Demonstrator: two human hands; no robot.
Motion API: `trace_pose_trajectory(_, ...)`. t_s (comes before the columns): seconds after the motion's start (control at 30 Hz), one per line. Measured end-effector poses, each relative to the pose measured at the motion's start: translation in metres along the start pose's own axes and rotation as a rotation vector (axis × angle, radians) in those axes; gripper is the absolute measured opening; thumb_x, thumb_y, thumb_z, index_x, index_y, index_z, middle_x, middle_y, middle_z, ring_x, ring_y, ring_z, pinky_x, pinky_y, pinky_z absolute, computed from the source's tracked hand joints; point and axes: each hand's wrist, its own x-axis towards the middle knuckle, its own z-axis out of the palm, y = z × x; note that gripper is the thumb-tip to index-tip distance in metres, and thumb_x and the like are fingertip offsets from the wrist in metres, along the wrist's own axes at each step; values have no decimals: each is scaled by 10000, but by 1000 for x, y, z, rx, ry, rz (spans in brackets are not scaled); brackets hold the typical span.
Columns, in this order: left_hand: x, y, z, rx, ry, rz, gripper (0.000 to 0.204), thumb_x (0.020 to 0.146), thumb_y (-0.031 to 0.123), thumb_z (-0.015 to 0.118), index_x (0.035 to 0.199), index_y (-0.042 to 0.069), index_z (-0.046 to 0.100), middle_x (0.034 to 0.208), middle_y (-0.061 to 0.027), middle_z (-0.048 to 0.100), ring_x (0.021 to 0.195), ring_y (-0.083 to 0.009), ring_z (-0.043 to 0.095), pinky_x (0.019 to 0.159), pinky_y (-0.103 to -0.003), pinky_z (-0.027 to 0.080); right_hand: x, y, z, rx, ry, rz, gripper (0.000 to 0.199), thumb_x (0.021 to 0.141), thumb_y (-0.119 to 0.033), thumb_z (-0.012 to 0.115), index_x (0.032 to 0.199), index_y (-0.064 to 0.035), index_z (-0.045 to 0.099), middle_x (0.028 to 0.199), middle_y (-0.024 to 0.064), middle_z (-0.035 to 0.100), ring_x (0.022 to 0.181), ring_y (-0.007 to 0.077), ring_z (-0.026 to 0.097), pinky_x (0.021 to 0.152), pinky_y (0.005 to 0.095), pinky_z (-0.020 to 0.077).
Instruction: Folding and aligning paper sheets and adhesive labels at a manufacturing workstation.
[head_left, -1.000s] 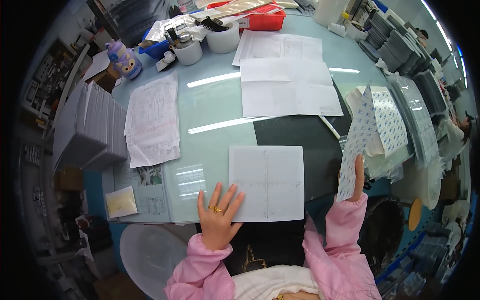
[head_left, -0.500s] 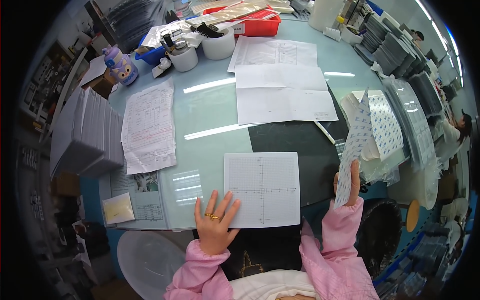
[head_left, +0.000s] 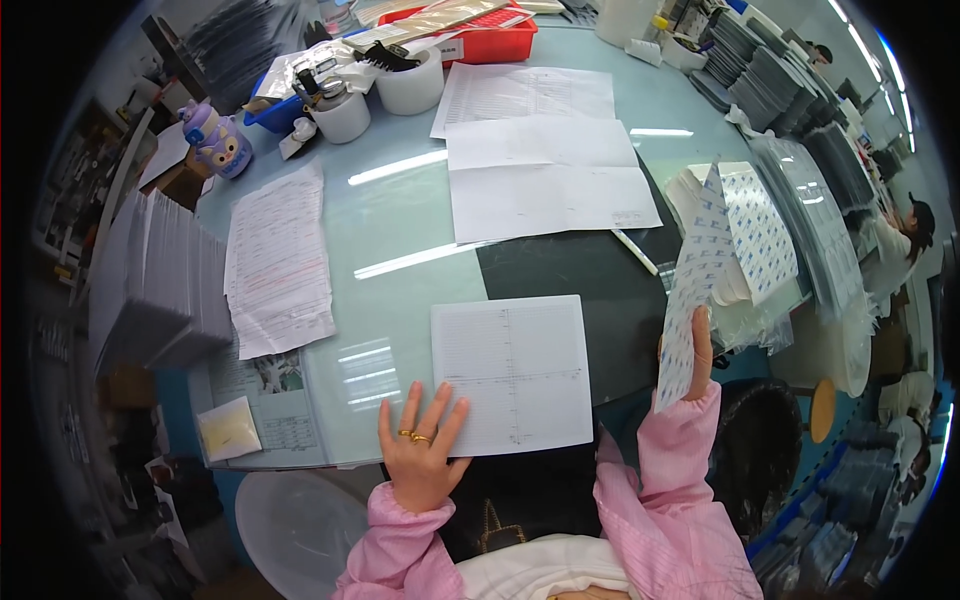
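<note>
Sleeves: both arms wore pink, smooth-fabric sleeves with gathered, elastic-looking cuffs at the wrists
Left hand (head_left: 420, 455): bare, with gold-coloured rings on two fingers
Right hand (head_left: 697, 350): bare, no rings visible from this side
Torso: a white garment showed at the lower edge, between the pink sleeves

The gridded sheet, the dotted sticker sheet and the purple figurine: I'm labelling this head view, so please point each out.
gridded sheet (head_left: 515, 375), head view, centre where its lines cross.
dotted sticker sheet (head_left: 695, 270), head view, middle of the raised sheet.
purple figurine (head_left: 214, 138), head view, its body.
</note>
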Motion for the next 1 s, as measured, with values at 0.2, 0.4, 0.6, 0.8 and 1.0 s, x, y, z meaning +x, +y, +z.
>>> trace_pose_trajectory(0.2, 1, 2, 0, 15, 13, -24, 626, 679, 327, 820, 1269, 204, 652, 1406, -11, 570, 1347, -313, 476, 1130, -593, 258, 0, -4, -9, -99, -66, -18, 432, 1029, -273, 498, 1421, -97, 452, 1323, 158, 615, 1075, 298, 691, 813, 436, 626)
trace_pose_trajectory(0.4, 3, 3, -1, 19, -5, -30, 665, 673, 361, 820, 1293, 201, 636, 1417, -11, 561, 1345, -307, 474, 1133, -591, 250, -2, -2, -7, -79, -56, -18, 429, 1032, -279, 492, 1416, -95, 455, 1324, 163, 611, 1064, 303, 694, 804, 440, 631)
trace_pose_trajectory(0.6, 1, 2, 0, 16, 4, -25, 688, 671, 371, 822, 1309, 206, 624, 1428, -9, 552, 1348, -304, 470, 1137, -587, 242, -2, 1, -5, -57, -36, -19, 425, 1034, -286, 487, 1412, -93, 457, 1325, 169, 608, 1052, 308, 698, 796, 445, 636)
trace_pose_trajectory(0.8, 1, 3, -1, 28, -11, -28, 729, 661, 390, 838, 1330, 208, 609, 1440, -11, 539, 1357, -294, 458, 1139, -579, 242, 1, -6, -15, -45, -26, 34, 425, 1033, -295, 490, 1406, -93, 464, 1329, 170, 604, 1033, 302, 706, 800, 435, 636)
trace_pose_trajectory(1.0, 2, 7, 0, 32, -7, -59, 739, 688, 459, 836, 1340, 207, 596, 1451, -9, 524, 1367, -281, 440, 1136, -572, 247, 4, -5, -36, -179, 76, -67, 332, 1028, -225, 517, 1320, -68, 513, 1258, 150, 648, 1045, 261, 701, 818, 378, 626)
